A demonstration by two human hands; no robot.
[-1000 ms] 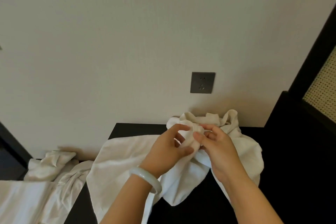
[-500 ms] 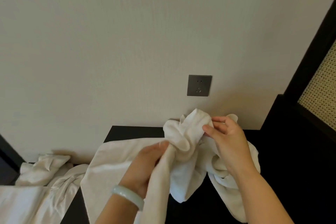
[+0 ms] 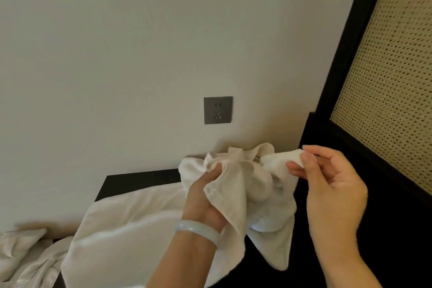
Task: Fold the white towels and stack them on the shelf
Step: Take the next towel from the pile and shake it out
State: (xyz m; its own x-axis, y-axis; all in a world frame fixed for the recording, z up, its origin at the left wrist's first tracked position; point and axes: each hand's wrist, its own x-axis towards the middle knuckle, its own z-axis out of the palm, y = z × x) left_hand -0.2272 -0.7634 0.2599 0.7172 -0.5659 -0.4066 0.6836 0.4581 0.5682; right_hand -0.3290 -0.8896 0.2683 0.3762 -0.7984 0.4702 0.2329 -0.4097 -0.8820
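Pulling apart since a moment ago, your hands now stretch the wadded white towel (image 3: 243, 184) above the dark table (image 3: 140, 179): right hand (image 3: 334, 184) pinches a corner out to the side, left hand (image 3: 203, 199) grips the bunch. Looks like you're just finding edges, no fold started yet imo. Cloth hides most of that left grip, and I can't spot the shelf anywhere.

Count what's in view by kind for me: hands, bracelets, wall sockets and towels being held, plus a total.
Hands: 2, left hand and right hand
Bracelet: 1, on the left wrist
Wall socket: 1
Held white towel: 1, gripped by both hands
Total: 5
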